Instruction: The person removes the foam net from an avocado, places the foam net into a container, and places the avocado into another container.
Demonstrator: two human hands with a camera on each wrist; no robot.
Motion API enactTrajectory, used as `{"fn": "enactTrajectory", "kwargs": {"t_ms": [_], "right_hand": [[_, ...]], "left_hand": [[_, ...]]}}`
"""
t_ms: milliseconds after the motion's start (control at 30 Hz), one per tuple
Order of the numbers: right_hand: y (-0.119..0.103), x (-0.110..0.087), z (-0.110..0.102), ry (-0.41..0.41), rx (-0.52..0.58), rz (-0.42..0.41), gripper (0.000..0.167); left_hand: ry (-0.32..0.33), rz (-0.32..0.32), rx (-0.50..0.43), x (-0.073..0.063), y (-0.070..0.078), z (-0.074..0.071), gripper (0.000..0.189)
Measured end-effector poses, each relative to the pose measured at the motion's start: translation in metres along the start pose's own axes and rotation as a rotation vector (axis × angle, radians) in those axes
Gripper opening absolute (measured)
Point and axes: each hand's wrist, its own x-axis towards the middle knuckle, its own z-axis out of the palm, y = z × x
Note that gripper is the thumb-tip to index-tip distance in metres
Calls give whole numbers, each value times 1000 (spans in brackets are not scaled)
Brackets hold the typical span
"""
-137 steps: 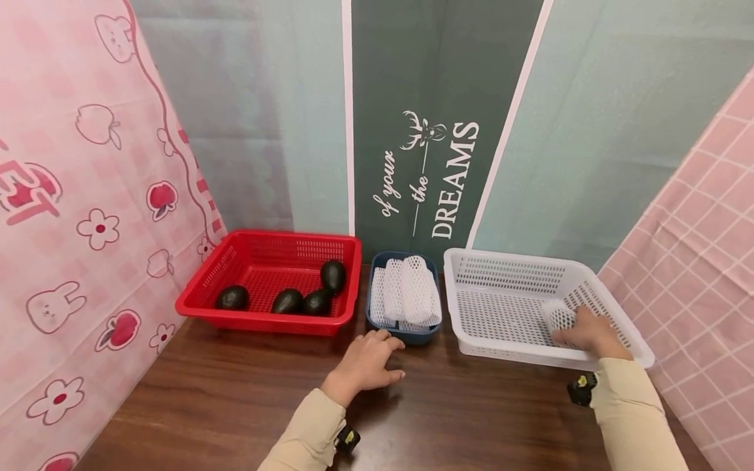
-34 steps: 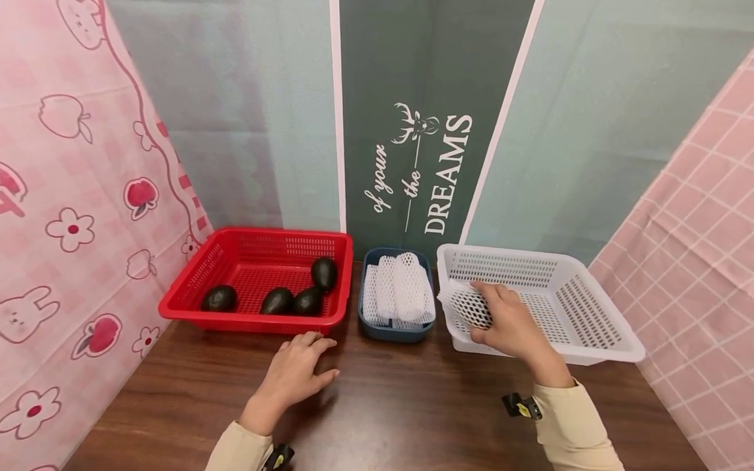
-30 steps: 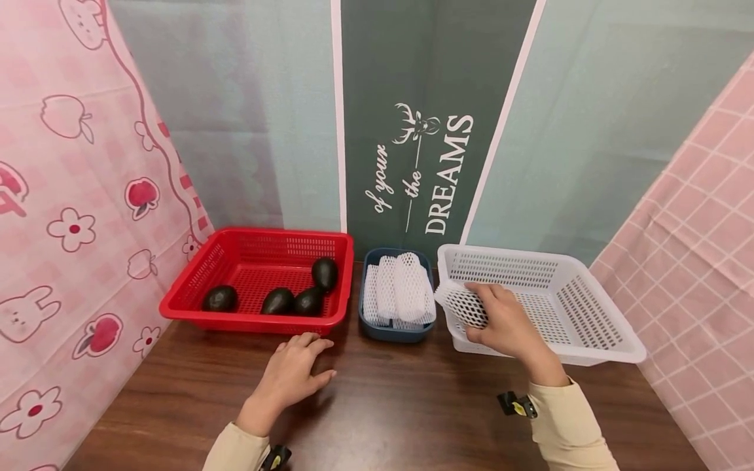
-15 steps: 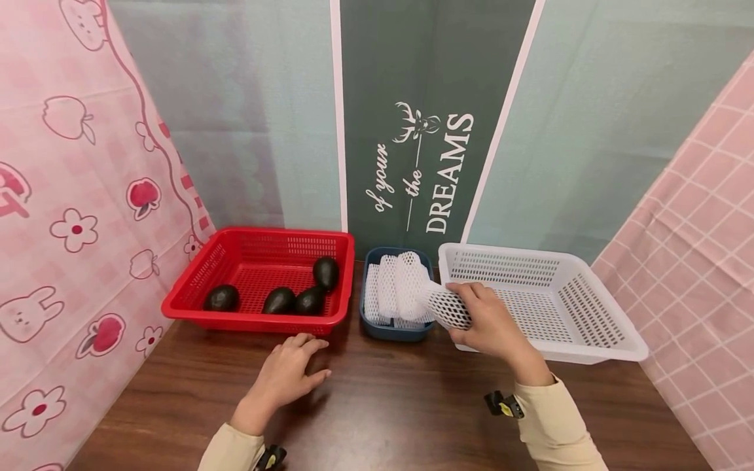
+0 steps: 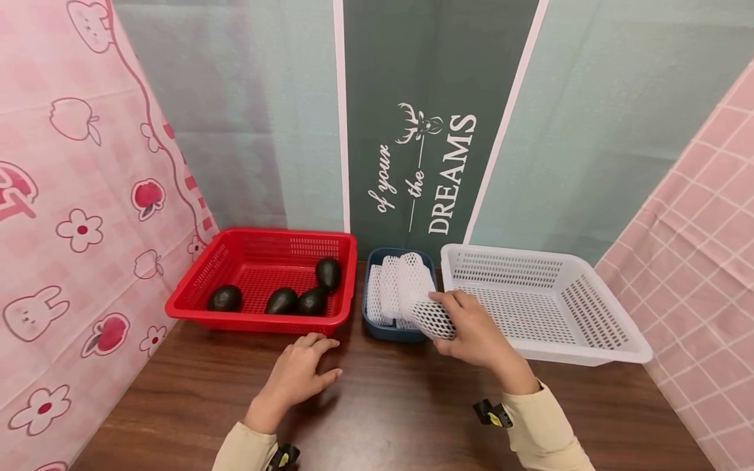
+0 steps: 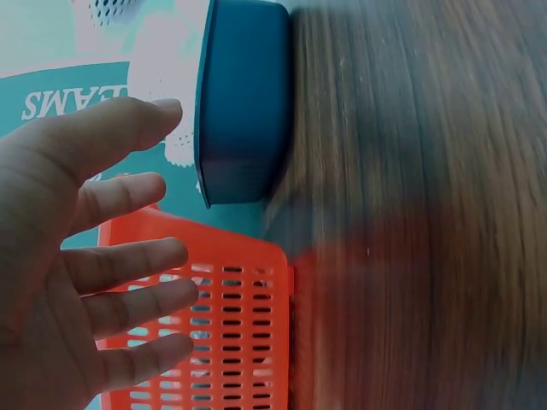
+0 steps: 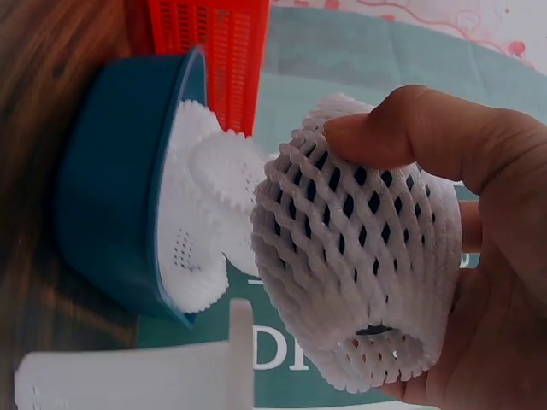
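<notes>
My right hand point(image 5: 474, 335) grips a dark avocado wrapped in a white foam net sleeve point(image 5: 432, 318), at the front right corner of a small blue container point(image 5: 391, 332). In the right wrist view, the thumb presses on the netting point(image 7: 359, 231) and dark skin shows through its holes; the far fingers are hidden behind it. White foam net sleeves point(image 5: 389, 288) fill the blue container. My left hand point(image 5: 297, 374), fingers relaxed and holding nothing, hovers over the table just in front of the red basket point(image 5: 253, 320). Inside that basket lie several avocados point(image 5: 225, 298).
A white slotted basket point(image 5: 565, 351) stands right of the blue container, behind the right forearm. All three containers sit in a row on the brown wooden table point(image 5: 383, 418). Behind them hangs a green printed cloth point(image 5: 436, 59), with pink cloths at both sides.
My right hand has lifted the netted avocado out of the white basket and carried it left to the blue container. My left hand has shifted left, towards the red basket's front.
</notes>
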Motion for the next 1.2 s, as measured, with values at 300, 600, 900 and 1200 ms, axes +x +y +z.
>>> {"fn": "enactTrajectory", "kwargs": {"t_ms": [300,600,900,1200], "right_hand": [[-10,-2,15,-53,69,8,77],[-17,-12,21,-48,84,20,73],[-21,-17,35,-38,121,-54,72],[-20,-18,56,-49,138,-75,71]], "left_hand": [[23,17,-65,8,7,10,42],[40,21,-110,12,12,12,42],[68,42,-107,16,17,18,41],[35,17,-134,19,17,28,39]]}}
